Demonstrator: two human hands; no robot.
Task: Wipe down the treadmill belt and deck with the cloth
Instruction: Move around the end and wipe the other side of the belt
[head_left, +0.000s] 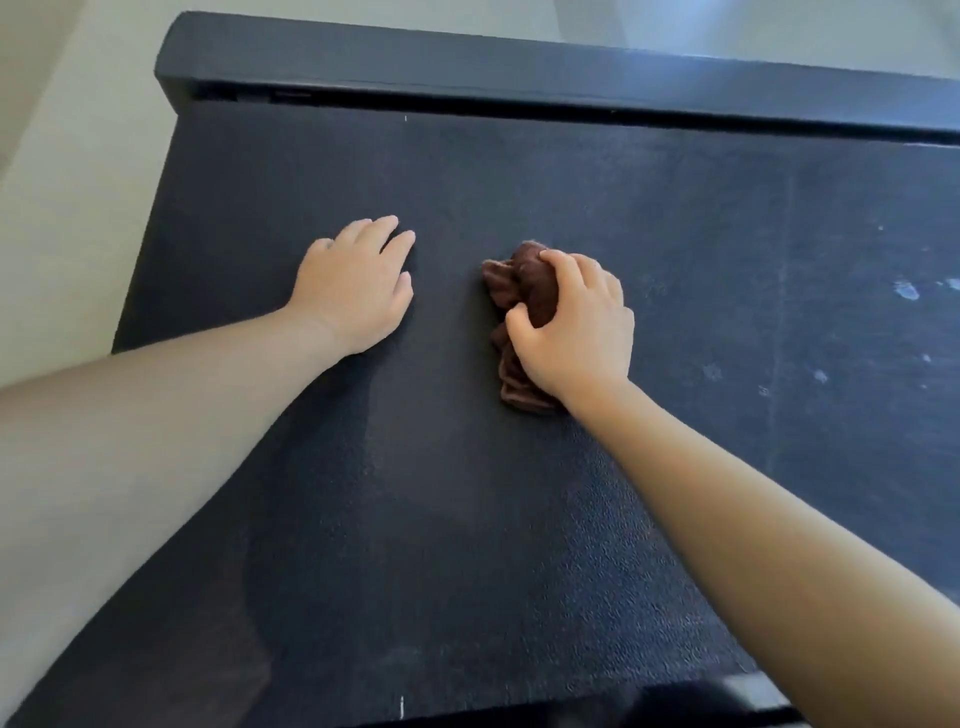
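The dark textured treadmill belt (467, 493) fills most of the view. A bunched brown cloth (511, 283) lies on the belt near the middle. My right hand (574, 325) grips the cloth from above, fingers curled round it, and covers much of it. To the left of it, my left hand (358, 286) rests flat on the belt with the fingers straight, a short gap from the cloth. A black side rail of the deck (519, 73) runs along the far edge of the belt.
Pale dusty smudges (906, 291) and faint streaks mark the belt at the right. Light floor (78, 182) shows past the belt's left end. A second black rail edge (753, 693) shows at the bottom right.
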